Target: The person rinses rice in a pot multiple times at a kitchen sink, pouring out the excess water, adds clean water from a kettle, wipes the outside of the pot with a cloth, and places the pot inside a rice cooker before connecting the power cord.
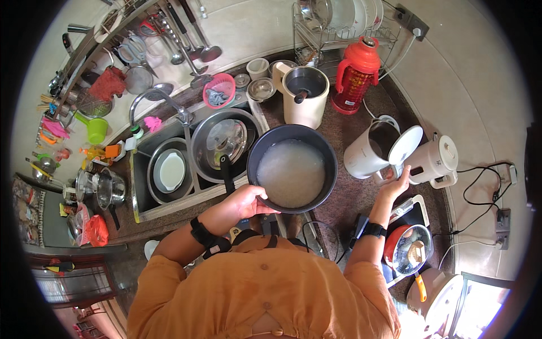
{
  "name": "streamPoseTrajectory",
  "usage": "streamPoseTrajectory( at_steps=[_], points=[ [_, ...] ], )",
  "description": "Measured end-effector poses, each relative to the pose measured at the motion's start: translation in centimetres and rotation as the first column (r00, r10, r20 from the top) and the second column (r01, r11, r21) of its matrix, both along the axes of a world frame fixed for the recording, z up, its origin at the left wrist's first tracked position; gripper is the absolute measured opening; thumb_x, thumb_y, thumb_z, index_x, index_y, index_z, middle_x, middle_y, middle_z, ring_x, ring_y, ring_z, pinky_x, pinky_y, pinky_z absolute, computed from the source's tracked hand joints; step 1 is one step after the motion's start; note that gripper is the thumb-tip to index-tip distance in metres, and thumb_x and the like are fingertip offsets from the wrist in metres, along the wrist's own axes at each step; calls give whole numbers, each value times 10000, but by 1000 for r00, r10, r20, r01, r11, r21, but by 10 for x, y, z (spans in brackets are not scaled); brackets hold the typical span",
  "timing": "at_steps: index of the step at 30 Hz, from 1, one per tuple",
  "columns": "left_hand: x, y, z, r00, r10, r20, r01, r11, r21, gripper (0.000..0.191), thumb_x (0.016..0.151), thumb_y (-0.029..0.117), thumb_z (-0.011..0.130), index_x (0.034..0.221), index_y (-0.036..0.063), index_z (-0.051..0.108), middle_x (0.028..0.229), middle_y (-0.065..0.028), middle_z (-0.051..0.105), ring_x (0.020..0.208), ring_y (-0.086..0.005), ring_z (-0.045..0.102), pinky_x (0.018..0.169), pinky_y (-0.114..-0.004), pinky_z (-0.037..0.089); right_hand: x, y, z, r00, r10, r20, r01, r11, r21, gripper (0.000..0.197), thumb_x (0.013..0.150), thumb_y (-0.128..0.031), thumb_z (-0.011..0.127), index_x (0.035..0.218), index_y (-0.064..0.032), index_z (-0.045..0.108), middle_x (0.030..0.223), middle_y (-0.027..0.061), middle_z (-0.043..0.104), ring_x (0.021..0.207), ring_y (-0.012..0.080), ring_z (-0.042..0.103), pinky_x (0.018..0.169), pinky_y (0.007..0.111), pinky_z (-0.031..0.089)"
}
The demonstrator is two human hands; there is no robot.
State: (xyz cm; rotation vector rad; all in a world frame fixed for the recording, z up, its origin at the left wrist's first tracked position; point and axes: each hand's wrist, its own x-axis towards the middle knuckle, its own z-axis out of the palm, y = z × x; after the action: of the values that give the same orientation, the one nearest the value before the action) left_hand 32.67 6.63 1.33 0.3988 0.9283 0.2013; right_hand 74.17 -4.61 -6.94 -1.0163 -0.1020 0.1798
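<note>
My left hand point(255, 201) grips the near rim of a dark round cooking pot point(329, 169). Cloudy, whitish liquid point(292, 171) fills the pot's lower part; whether grains lie under it I cannot tell. To the right, my right hand point(396, 183) is closed around the handle of a white electric kettle point(364, 156). The kettle's lid point(405, 145) stands raised, and its inside looks dark. Just beyond the pot is a cream jug-shaped container point(302, 109) with a dark interior and a dark-tipped handle sticking out. A second, lidded cream kettle point(434, 163) stands close to my right hand.
Left of the pot, a double sink point(142, 207) holds metal basins point(199, 169) under a curved faucet point(183, 115). A red thermos flask point(355, 80) stands before a dish rack point(338, 42). A red lidded pan point(398, 243) sits on the right, and black cords point(478, 201) trail along the wall.
</note>
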Motion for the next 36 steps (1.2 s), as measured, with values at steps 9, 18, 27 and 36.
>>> streamPoseTrajectory(
  at_steps=[9,18,27,36],
  points=[
    [-72,-24,19,999,-52,-13,53,994,97,367,789,7,471,1134,-98,538,1088,-231,644,967,-396,665,880,-477,561,-36,8,71,421,185,888,403,839,-366,373,967,-228,516,1279,-24,542,1282,152,572,1193,311,538,1055,440,362],
    [-146,-56,17,942,-331,56,325,941,90,396,778,-2,468,1157,-91,537,1098,-218,641,990,-375,656,881,-498,560,-137,-12,107,386,693,609,584,327,-743,471,963,-463,464,1338,-190,546,1350,114,544,1271,350,476,1056,491,354],
    [-153,-111,-20,751,-660,-15,660,751,9,384,792,-8,484,1164,-67,559,1070,-205,663,933,-366,683,781,-446,598,-357,-231,112,858,497,-132,-282,242,-928,451,820,-427,736,944,-8,626,847,128,675,693,185,637,638,343,505],
    [-101,-274,-42,316,-948,-42,948,313,67,361,801,-23,494,1151,-59,573,1062,-200,660,886,-350,690,736,-475,608,-465,-467,88,984,-113,140,180,616,-767,266,810,-80,733,989,-50,539,693,-28,472,602,53,451,539,227,392]
  ],
)
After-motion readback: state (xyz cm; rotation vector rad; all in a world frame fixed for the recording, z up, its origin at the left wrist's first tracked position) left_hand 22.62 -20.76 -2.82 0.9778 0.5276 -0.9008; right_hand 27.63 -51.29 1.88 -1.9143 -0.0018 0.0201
